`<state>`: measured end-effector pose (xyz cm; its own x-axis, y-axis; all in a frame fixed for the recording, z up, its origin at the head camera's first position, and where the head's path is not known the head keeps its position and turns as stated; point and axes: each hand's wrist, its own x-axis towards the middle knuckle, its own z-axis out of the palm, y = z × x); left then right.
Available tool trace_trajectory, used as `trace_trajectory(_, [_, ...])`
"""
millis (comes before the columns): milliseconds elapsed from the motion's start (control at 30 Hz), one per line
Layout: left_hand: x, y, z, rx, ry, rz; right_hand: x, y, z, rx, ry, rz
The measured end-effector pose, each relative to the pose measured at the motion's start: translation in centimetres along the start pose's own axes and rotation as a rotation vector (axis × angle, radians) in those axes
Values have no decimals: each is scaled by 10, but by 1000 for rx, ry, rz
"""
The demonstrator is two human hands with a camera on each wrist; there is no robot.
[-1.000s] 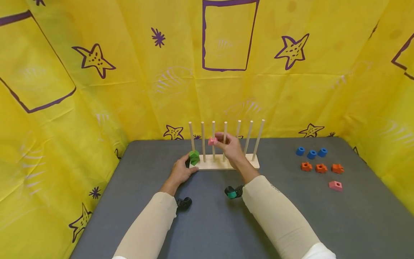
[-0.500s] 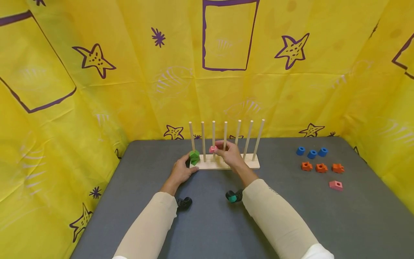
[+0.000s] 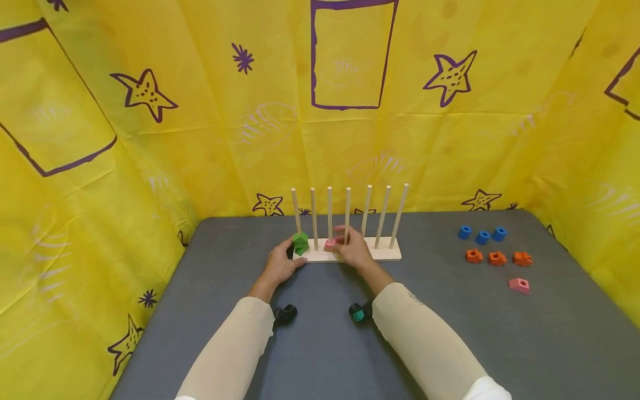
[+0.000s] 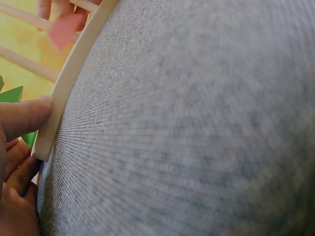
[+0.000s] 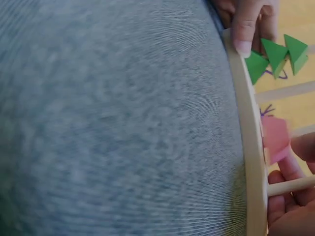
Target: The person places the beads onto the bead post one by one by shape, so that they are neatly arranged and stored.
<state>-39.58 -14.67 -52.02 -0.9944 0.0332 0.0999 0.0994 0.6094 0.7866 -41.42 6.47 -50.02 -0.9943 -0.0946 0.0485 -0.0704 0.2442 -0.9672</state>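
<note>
Pink blocks [image 3: 329, 245], two; green blocks [image 3: 300, 243], blue cylinders [image 3: 482, 238], orange blocks [image 3: 497, 259], three each; pegs [image 3: 348, 208], seven. Pinching flat-sided pink one with right hand [image 3: 357, 250], base [image 3: 320, 256] with left hand [image 3: 278, 263].

The peg rack [image 3: 367, 254] is pale wood, its left end bearing green blocks [image 3: 300, 243], near its middle a pink block [image 3: 329, 244]. Right of it are blue cylinders [image 3: 482, 239], orange blocks [image 3: 495, 261], another pink block [image 3: 516, 286]. Yellow cloth [image 3: 205, 111] behind it shows purple-outlined stars [image 3: 452, 79]; the bench [image 3: 320, 328] beneath is grey.
</note>
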Motion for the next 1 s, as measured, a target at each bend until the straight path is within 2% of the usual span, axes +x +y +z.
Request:
trace_trajectory(233, [1, -1, 0, 4, -4, -22, -5, 0, -6, -74, 5, -27])
trace_trajectory(533, [-1, 0, 0, -5, -5, -30, -30, -25, -28, -175, -53, -102])
trace_trajectory(833, [0, 0, 0, -14, -11, -37, -66, -64, -59, -99, -70, -238])
trace_trajectory(1000, [-1, 1, -1, -11, -11, -39, -87, -83, -77, -75, -52, -308])
